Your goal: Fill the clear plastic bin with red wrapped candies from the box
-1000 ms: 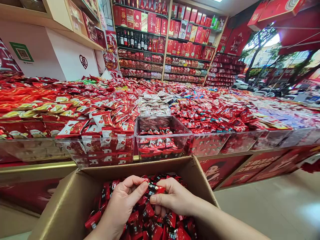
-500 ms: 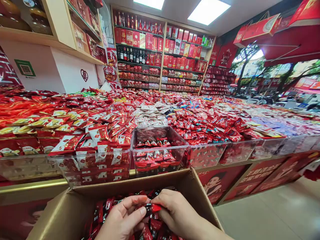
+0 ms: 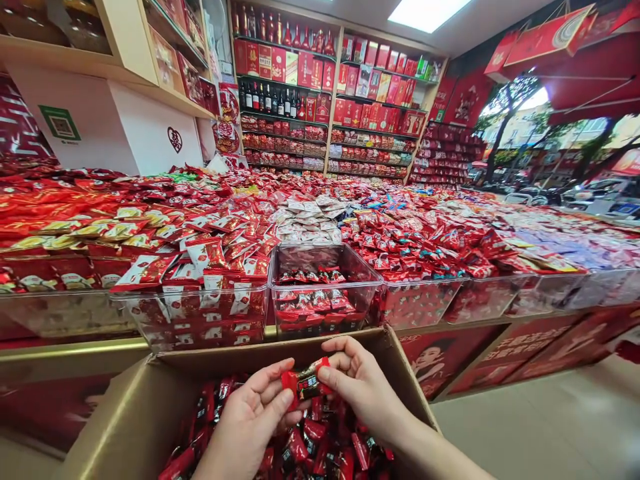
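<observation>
A red and black wrapped candy [image 3: 307, 385] is stretched between my two hands, above a cardboard box [image 3: 120, 413]. My left hand [image 3: 255, 413] pinches its left wrapper end between thumb and fingers. The right end is in the grip of my right hand [image 3: 357, 380], thumb on top. Below, the box holds a heap of loose candies [image 3: 320, 440] in similar red and dark wrappers. Just beyond the box's far edge stands a clear plastic bin [image 3: 325, 287], with rows of small red-wrapped candies lying partway up inside.
Left of that bin, another clear bin [image 3: 195, 313] is piled with red and white packets. More heaped bins [image 3: 425, 300] run along the counter to the right. Shelves of bottles and red boxes [image 3: 285, 73] line the back wall. Tiled floor [image 3: 540, 420] lies at the right.
Both hands have lifted the candy slightly and turned it so its printed side faces up. My right-hand fingers have spread and shifted up. The camera view has tilted down a little.
</observation>
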### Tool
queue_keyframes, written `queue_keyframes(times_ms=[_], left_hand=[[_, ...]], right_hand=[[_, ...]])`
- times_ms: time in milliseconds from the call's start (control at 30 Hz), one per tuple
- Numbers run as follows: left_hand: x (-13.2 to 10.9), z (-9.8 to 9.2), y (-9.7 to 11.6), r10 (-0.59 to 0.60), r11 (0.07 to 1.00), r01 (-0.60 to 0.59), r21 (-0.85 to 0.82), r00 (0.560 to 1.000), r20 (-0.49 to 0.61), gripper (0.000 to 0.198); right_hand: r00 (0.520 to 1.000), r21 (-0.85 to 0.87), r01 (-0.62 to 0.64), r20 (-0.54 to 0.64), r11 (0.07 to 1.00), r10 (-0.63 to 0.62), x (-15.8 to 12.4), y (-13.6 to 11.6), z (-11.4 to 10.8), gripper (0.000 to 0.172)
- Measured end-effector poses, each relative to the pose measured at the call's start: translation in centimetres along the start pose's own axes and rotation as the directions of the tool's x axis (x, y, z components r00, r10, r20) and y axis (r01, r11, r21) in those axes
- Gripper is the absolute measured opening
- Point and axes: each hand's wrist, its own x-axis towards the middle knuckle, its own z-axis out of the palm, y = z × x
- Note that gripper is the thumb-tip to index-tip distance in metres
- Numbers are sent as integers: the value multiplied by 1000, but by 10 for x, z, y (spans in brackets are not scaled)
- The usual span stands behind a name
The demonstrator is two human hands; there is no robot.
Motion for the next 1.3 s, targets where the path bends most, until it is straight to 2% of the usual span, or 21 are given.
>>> queue_keyframes(times_ms=[100,167,233,300,367,433,567,667,700,767,867,933,1000,1033,1100,1167,1233,1300], left_hand=[[0,-1,7,-61,998,60,-24,997,-55,44],[-3,1,10,-116,991,114,-66,992,-38,43],[-7,4,13,-227,965,230,-127,973,42,41],[-11,6,13,-328,921,352,-167,932,156,41],[-14,8,13,-363,897,404,-177,905,223,36],[-15,10,12,-314,915,354,-192,926,210,33],[-11,12,9,-124,978,133,-163,990,69,44],[-9,13,6,-45,990,45,-131,999,-3,42],[-9,14,5,-33,991,32,-132,999,-9,41],[-10,16,4,-29,987,29,-160,1000,3,42],[-13,18,4,-99,968,106,-228,994,42,43],[-14,16,3,-195,950,203,-237,979,55,39],[-13,14,2,-289,931,296,-213,955,61,36],[-13,12,2,-320,924,327,-199,945,66,36],[-11,8,2,-344,915,356,-188,934,96,37],[-10,5,4,-323,910,350,-222,935,149,33],[-10,2,8,-290,899,341,-274,933,212,24],[-12,0,14,-269,894,343,-288,925,268,25]], right_hand=[[1000,-6,1,-21,1000,-2,1,-4,-4,32],[999,-25,12,-33,1000,-13,1,-4,-5,31],[999,-82,42,-16,996,-44,0,-3,-5,27],[994,-164,102,42,981,-96,-2,-1,-4,20],[984,-251,171,99,953,-151,-4,0,-3,14],[975,-336,220,89,916,-202,-5,1,-2,13],[975,-431,191,-23,882,-222,-6,3,-2,19],[966,-478,255,82,841,-246,-9,4,1,19],[947,-517,321,143,794,-289,-11,5,2,20],[875,-599,480,277,641,-397,-14,6,5,24],[713,-665,681,505,307,-487,-16,9,8,28],[626,-678,731,622,76,-472,-16,12,8,22],[585,-682,724,687,-104,-432,-14,14,9,16],[578,-680,715,705,-163,-411,-13,14,9,15],[561,-667,704,733,-245,-383,-13,12,10,18],[538,-652,702,750,-287,-385,-14,6,11,19],[526,-642,713,755,-281,-390,-16,-6,10,16],[522,-643,728,744,-238,-416,-16,-25,6,11]])
